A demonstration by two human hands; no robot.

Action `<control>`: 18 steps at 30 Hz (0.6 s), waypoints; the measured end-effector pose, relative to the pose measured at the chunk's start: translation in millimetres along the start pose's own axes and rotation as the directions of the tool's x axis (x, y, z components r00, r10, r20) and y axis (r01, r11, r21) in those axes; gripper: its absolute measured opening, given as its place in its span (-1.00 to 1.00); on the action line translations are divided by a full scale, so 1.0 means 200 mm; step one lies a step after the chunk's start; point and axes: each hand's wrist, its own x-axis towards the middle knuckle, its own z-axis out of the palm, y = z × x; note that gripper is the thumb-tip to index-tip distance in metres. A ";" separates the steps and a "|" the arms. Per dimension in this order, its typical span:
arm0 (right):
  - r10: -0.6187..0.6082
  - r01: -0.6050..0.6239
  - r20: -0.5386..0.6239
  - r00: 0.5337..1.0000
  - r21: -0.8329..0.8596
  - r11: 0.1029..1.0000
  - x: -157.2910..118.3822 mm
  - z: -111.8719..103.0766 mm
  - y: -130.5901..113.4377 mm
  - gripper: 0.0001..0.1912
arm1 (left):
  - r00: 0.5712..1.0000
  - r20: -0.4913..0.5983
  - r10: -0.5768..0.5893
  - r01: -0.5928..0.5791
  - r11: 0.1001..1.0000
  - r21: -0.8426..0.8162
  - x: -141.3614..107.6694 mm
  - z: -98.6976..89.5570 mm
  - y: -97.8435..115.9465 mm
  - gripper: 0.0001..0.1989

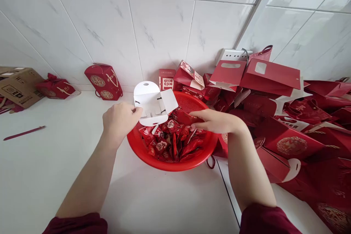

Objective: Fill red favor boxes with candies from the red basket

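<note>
Box (149,108), open, white inside: over rear-left rim of red basket (170,166), near back edge of tabletop (153,197) | left hand (119,119): clamped on box's left side | right hand (219,121): at red packets (192,147), cannot tell whether gripping any

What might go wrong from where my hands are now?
The open box is held only by the left hand, so it may tip. Loose packets under the right hand could slip away. The heaped red boxes beside the right arm might topple if bumped.
</note>
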 end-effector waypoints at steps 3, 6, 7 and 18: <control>-0.023 0.021 -0.068 0.997 -0.034 0.999 -0.10 0.04 -0.04 -0.70 | 0.996 0.053 0.076 -0.075 0.997 -0.024 -0.02 0.04 0.05 -0.65; -0.041 0.013 -0.207 0.977 -0.135 0.991 -0.15 0.07 -0.09 -0.70 | 0.980 0.110 0.164 -0.160 0.986 -0.043 -0.04 0.09 0.08 -0.63; -0.049 0.004 -0.261 0.964 -0.170 0.985 -0.16 0.07 -0.11 -0.71 | 0.974 0.130 0.185 -0.180 0.983 -0.048 -0.04 0.11 0.09 -0.62; -0.554 0.231 -0.475 0.684 -0.579 0.782 -0.13 0.20 -0.18 -0.76 | 0.949 -0.002 0.316 -0.267 0.796 -0.543 -0.17 0.02 0.11 -0.44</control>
